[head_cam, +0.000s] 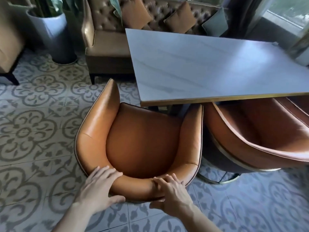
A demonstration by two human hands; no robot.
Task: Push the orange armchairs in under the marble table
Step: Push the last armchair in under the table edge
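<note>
An orange leather armchair [142,139] stands in front of me at the left near corner of the marble table [209,67]. Its right arm reaches just under the table's gold edge; its left arm stands clear of the table on the left. My left hand [98,188] and my right hand [170,191] both grip the top of its curved backrest, fingers over the rim and thumbs behind. A second orange armchair [257,131] sits to the right, touching the first, with its front tucked under the table.
A tufted brown sofa [107,39] with cushions runs along the table's far side. A grey planter [51,34] stands at the back left on the patterned tile floor [33,131]. Another seat's dark leg [10,77] shows at the far left. A window is at the back right.
</note>
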